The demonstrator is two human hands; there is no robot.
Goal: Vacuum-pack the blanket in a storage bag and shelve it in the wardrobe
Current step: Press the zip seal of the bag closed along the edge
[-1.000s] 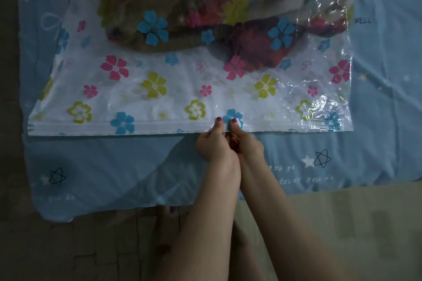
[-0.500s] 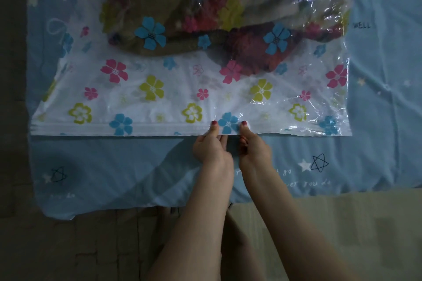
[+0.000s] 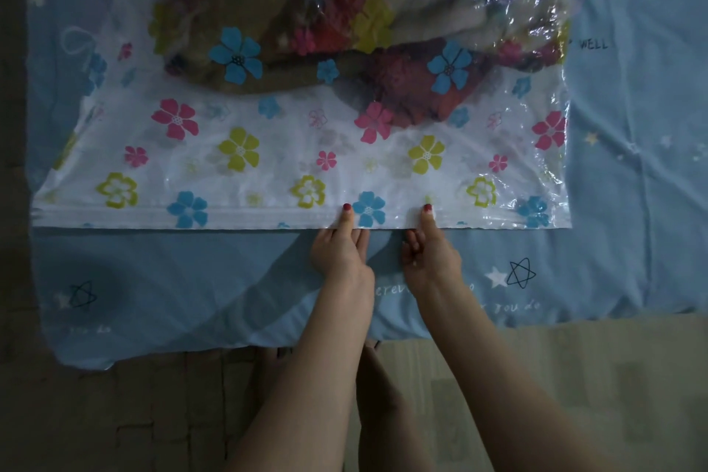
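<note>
A clear storage bag (image 3: pixel 268 149) printed with coloured flowers lies flat on a blue bed sheet (image 3: pixel 632 126). A brown and red patterned blanket (image 3: pixel 314 11) fills its far half. The bag's white zip strip (image 3: pixel 126 216) runs along the near edge. My left hand (image 3: pixel 341 249) pinches this strip near its middle, thumb on top. My right hand (image 3: pixel 429 249) pinches the strip a short way to the right, thumb on top too. Between them sits a blue printed flower.
The blue sheet with star prints and lettering ends at a near edge (image 3: pixel 268 341). Below it lies a dim tiled floor (image 3: pixel 115 414), with a paler strip of floor (image 3: pixel 574 376) at the right. My legs show under my forearms.
My hands, touching at the strip's middle a second ago, have slid apart along the zip strip, the right one moving rightward and the left one slightly leftward.
</note>
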